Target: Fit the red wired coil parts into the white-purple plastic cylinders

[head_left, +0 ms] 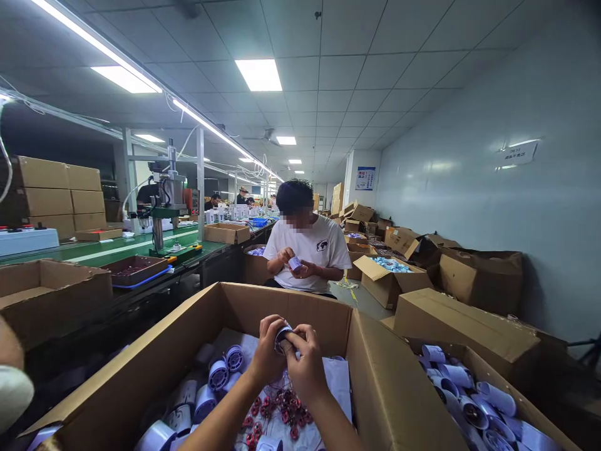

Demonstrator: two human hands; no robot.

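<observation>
Gripping pale round housing [283,338] in both hands above near open carton [385,382].
Left hand [267,352] fingers closed around its side, right hand [306,364] fingers pinching at its open end; below, red wired parts [284,407], with loose white housings [218,374] left.

The bare left hand [268,352] and bare right hand [307,371] have slim, rounded fingers [270,322]. Both forearms, bare and smooth, widen gently from narrow wrists toward six o'clock, uncovered as far as they show. Fingernail detail is too small to tell.
</observation>
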